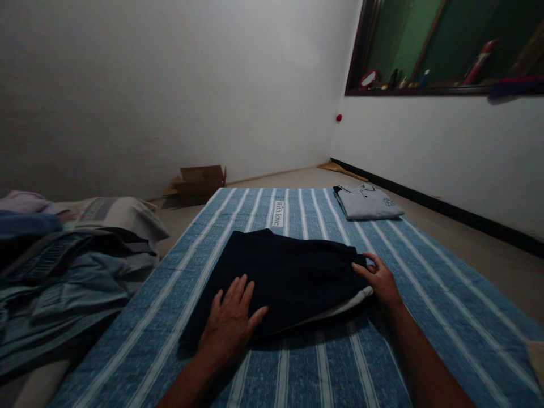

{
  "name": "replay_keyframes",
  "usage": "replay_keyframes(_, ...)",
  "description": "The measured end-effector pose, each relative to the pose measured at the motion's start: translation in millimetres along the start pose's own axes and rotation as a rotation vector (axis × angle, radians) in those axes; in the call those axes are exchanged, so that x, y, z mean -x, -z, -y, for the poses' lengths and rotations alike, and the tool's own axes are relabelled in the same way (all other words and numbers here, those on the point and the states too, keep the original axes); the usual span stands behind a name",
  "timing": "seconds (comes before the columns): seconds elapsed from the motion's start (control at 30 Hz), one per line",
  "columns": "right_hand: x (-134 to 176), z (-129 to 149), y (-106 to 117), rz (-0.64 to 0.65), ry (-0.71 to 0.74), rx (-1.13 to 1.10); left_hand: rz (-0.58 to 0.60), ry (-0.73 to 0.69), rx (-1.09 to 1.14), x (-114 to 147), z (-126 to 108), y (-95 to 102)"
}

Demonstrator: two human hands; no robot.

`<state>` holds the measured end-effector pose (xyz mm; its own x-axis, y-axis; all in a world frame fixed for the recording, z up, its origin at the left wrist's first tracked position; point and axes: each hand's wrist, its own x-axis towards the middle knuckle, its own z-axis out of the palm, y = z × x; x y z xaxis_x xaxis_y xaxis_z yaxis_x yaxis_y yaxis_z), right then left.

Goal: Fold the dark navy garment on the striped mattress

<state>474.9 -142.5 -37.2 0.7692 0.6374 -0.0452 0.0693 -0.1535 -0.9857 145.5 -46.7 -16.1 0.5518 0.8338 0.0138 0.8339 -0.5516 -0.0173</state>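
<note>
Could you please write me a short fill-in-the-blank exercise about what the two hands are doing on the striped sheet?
1. The left hand lies flat on the dark ____ garment.
2. The right hand grips that garment's ____ edge.
3. A folded ____ polo shirt lies on the far part of the striped sheet.

Missing words: navy; right; grey

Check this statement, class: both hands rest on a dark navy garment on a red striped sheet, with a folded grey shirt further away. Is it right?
Not quite. The head view shows the striped sheet is blue, not red. The left hand and right hand do rest on the dark navy garment, with the folded grey shirt beyond.
</note>
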Motion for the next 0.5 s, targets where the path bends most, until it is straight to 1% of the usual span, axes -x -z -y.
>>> replay_keyframes(0.13,-0.7,0.4,3.8,0.037,0.007,-0.007,0.014,0.0,-0.002,0.0,-1.5,2.5)
replay_keyframes(0.27,-1.0,0.7,4.5,0.027,0.001,-0.017,0.036,0.016,-0.02,0.4,-1.5,2.4)
replay_keyframes(0.5,1.3,2.9,1.9,0.048,-0.011,-0.004,0.017,0.006,-0.002,0.2,-0.4,1.1)
